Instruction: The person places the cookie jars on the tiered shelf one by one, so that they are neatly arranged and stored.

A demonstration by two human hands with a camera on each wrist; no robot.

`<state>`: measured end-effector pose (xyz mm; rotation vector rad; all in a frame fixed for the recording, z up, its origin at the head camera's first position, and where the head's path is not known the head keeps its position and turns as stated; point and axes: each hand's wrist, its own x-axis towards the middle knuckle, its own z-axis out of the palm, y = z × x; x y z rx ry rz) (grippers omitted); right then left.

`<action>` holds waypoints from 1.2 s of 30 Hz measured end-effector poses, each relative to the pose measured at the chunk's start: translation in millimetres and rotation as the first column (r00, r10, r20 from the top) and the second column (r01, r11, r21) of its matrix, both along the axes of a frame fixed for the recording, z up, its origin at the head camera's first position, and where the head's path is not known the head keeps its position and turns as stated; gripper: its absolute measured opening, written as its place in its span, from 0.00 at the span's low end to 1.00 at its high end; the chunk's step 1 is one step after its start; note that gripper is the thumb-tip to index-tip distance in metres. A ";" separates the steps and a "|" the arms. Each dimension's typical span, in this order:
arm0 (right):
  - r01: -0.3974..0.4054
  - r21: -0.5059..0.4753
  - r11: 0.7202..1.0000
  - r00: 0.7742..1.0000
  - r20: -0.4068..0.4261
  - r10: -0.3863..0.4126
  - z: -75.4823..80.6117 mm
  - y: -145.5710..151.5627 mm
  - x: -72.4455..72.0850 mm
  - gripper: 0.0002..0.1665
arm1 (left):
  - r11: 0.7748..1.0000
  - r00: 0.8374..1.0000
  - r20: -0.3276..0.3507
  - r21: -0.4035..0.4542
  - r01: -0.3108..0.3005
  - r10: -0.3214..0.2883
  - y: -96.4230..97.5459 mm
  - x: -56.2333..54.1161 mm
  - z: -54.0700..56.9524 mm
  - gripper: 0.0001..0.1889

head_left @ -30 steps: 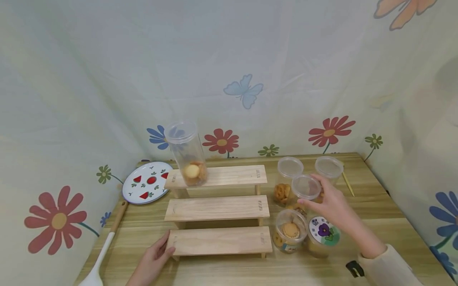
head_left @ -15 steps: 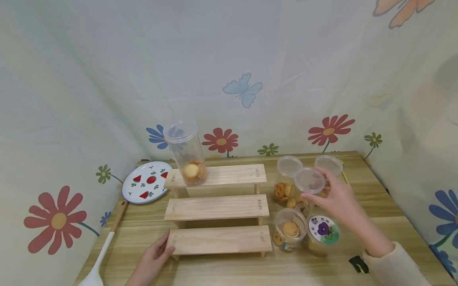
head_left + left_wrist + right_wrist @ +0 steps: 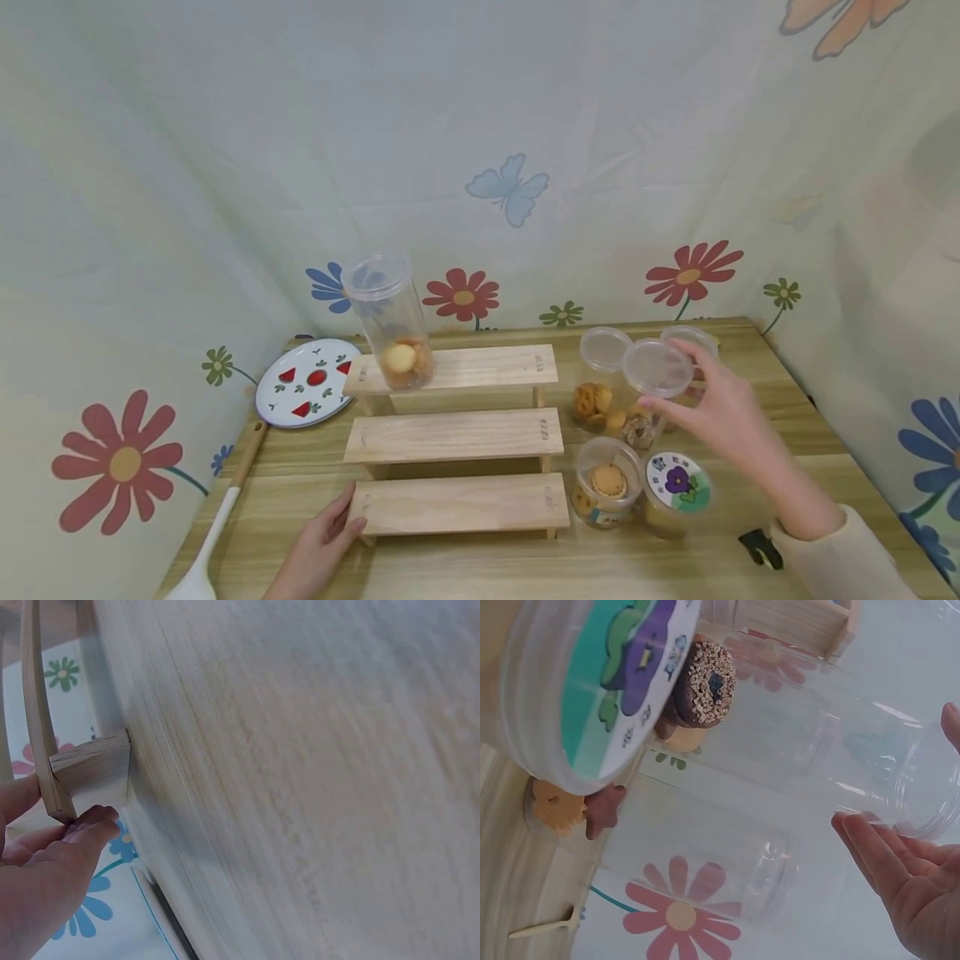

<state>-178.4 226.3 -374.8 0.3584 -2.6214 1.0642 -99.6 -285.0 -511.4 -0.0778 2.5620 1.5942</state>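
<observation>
My right hand grips a tall clear plastic jar near its lid, with thumb and fingers on either side. In the right wrist view a nut-topped chocolate ring biscuit lies at the jar's bottom. My left hand holds the left end of the lowest wooden shelf, its thumb and fingers on opposite faces of the board in the left wrist view. Behind rise the middle shelf and the top shelf. On the top one stands another tall biscuit jar.
Around the held jar stand two tall jars, a short biscuit jar and a flower-lidded jar. At left are a white plate with red prints and a white spatula. A small yellow fork lies behind the jars.
My right hand has moved up and to the right in the head view, carrying the jar along. My left hand stays at the lowest shelf's end.
</observation>
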 end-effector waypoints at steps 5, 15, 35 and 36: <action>0.008 -0.019 1.000 1.000 -0.004 -0.008 5.7 1.4 2.3 0.51 | 1.000 1.000 -0.007 0.006 0.004 -0.004 -1.0 0.0 -1.5 0.33; 0.029 0.006 1.000 0.999 -0.035 -0.029 17.7 3.4 8.1 0.52 | 1.000 1.000 -0.012 0.009 0.013 -0.013 -1.7 -1.4 -1.6 0.34; 0.053 0.037 0.998 0.993 -0.108 -0.049 45.4 -1.0 21.7 0.53 | 1.000 1.000 -0.022 -0.009 0.008 -0.008 -0.6 0.4 -0.1 0.33; 0.053 0.039 0.998 0.993 -0.109 -0.048 46.2 -1.8 22.5 0.53 | 1.000 1.000 -0.022 -0.012 0.008 -0.008 -0.4 0.5 0.0 0.33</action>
